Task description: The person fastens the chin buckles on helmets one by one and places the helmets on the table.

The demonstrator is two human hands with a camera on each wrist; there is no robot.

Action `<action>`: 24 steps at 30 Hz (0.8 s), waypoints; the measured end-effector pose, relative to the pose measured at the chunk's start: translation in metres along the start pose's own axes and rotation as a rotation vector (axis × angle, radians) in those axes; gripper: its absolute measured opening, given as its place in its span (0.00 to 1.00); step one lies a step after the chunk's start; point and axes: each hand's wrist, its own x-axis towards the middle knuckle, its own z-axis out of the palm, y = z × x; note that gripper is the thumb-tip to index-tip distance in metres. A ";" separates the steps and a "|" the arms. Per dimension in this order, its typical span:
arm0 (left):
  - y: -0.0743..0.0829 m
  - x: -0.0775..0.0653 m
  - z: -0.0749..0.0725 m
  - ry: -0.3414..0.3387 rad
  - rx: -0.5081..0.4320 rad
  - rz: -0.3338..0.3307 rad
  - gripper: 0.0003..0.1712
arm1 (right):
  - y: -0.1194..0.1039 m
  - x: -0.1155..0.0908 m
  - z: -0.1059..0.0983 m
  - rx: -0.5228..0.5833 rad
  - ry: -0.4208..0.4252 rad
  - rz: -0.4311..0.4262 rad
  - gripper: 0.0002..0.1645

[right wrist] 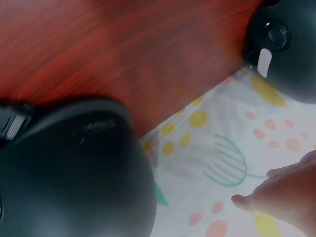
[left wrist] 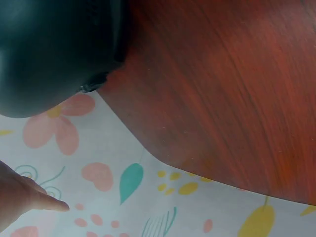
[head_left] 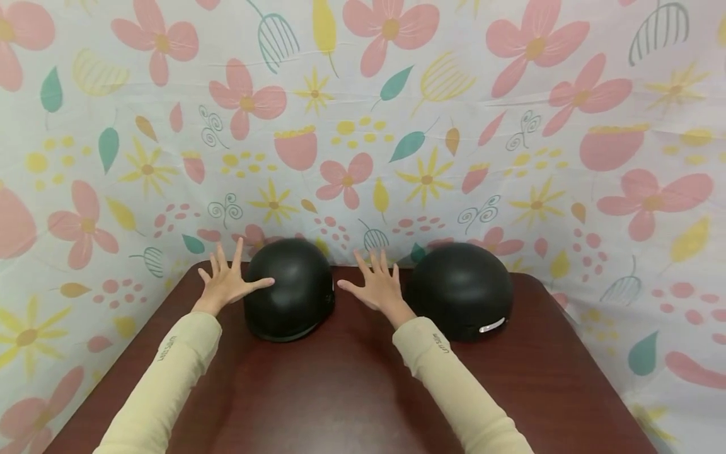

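Two black helmets stand dome up on a dark red-brown table (head_left: pixel 340 391). My left hand (head_left: pixel 225 284) has its fingers spread beside the left helmet (head_left: pixel 289 287), and its thumb overlaps that helmet in the head view. Between the helmets, nearer the right helmet (head_left: pixel 460 290), my right hand (head_left: pixel 379 287) is held with fingers straight and spread. Neither hand holds anything. The left wrist view shows the left helmet (left wrist: pixel 49 49) and part of the left hand (left wrist: pixel 24 197). In the right wrist view, the right helmet (right wrist: pixel 74 173) is close and the right hand (right wrist: pixel 281 192) shows at the lower right.
A white cloth with pink, yellow and green flower prints (head_left: pixel 346 126) hangs behind the table and along its sides. The table's back edge runs just behind the helmets. A pale strip (head_left: pixel 491 325) shows on the right helmet's lower front.
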 end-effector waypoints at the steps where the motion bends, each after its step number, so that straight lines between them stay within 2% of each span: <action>1: -0.002 0.000 0.001 0.006 0.003 0.000 0.72 | -0.003 0.000 0.001 0.018 0.000 -0.003 0.54; 6: -0.013 -0.003 0.008 0.013 -0.010 -0.001 0.75 | -0.014 0.000 0.007 0.073 -0.009 0.006 0.52; 8: -0.018 -0.005 0.011 0.013 -0.043 -0.004 0.75 | -0.018 0.002 0.010 0.096 -0.016 0.019 0.51; 11: -0.027 -0.008 0.015 0.000 -0.123 -0.023 0.74 | -0.025 0.006 0.019 0.164 -0.025 0.023 0.50; 17: -0.038 -0.010 0.028 -0.052 -0.341 -0.047 0.70 | -0.038 0.011 0.039 0.339 -0.037 -0.008 0.52; 24: -0.043 -0.004 0.045 -0.109 -0.455 -0.036 0.62 | -0.049 0.011 0.053 0.505 -0.051 -0.005 0.55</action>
